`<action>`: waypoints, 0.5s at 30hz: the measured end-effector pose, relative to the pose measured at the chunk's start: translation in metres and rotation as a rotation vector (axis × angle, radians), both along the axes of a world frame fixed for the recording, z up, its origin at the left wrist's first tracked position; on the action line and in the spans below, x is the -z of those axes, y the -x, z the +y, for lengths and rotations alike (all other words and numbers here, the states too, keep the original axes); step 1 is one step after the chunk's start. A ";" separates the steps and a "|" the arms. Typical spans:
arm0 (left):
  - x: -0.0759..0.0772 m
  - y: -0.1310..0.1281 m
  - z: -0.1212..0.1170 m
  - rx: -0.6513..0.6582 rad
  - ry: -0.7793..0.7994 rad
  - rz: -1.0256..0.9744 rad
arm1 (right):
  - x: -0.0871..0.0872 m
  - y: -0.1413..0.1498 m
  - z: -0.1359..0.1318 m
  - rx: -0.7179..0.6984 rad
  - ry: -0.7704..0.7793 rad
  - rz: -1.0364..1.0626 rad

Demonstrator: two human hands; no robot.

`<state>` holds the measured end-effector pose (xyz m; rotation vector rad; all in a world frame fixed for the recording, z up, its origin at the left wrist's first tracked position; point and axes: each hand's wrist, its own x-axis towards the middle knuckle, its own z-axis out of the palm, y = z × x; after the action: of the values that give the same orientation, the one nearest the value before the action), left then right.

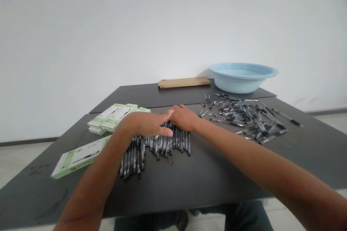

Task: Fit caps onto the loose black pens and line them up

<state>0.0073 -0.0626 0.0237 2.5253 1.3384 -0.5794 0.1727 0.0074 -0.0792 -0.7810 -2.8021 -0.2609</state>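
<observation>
A row of several black pens (159,145) lies side by side on the dark table (206,177) in front of me. My left hand (148,123) lies flat over the far ends of these pens, fingers stretched out to the right. My right hand (183,117) rests on the same row just right of it, fingers curled down onto the pens and touching the left fingertips. Whether the right fingers grip a pen is hidden.
A loose heap of pens (244,117) is spread at the right. Green-and-white pen boxes (115,115) are stacked at the left, one more box (78,157) nearer me. A light blue basin (242,76) and a brown cardboard piece (184,82) sit at the back.
</observation>
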 end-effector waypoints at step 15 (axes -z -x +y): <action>0.000 -0.001 0.001 0.132 0.020 -0.036 | 0.012 0.048 0.015 -0.161 0.040 0.132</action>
<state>0.0087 -0.0621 0.0239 2.6091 1.1551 -0.5659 0.1244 0.0223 -0.0914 -0.5548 -2.7326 -0.1221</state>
